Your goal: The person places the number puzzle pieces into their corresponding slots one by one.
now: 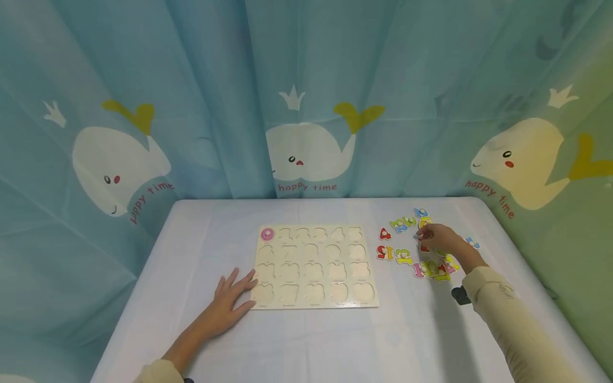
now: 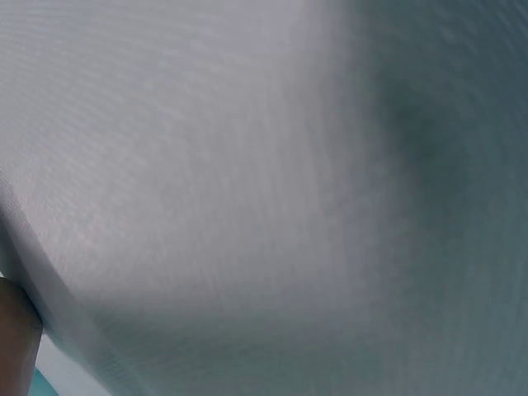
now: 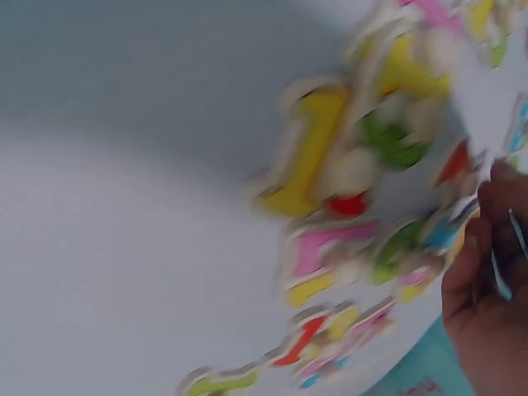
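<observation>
Right of the board [image 1: 301, 257], the right hand [image 1: 439, 238] pinches a piece [image 3: 500, 280], likely light, stiff, best held by its knob; left hand [image 1: 224, 311] spreads its fingers.

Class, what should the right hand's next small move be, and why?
Probably carry the pinched number piece left toward the puzzle board: the right hand is over the loose pieces, while only the pink 0 fills a recess.
</observation>
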Demonstrator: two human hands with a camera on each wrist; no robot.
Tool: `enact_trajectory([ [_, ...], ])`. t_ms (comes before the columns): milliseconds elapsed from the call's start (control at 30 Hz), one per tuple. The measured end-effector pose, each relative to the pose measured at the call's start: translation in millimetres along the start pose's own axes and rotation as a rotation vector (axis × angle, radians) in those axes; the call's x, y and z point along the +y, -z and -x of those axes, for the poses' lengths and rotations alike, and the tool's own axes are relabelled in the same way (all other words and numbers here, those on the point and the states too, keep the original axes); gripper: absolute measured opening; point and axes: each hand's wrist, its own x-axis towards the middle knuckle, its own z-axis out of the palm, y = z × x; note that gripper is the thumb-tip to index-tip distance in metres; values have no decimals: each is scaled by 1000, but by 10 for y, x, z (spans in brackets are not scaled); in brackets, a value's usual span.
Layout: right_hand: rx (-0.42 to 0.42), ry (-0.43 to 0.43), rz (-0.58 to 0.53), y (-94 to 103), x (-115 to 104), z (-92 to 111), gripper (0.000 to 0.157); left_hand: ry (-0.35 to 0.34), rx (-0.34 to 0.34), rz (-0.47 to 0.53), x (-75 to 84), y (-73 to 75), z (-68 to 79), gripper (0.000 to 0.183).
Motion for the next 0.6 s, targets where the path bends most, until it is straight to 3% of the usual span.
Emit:
enact_trajectory([
  [100,-14,52,2,-20,129,26,30,4,3,0,1,-10,3,46],
  [267,56,128,5,-118,259,39,28,2,7,0,4,-23,16,45],
  [600,188,153,18,-145,227,61,42,-15,17,-6,35,-1,14,44],
])
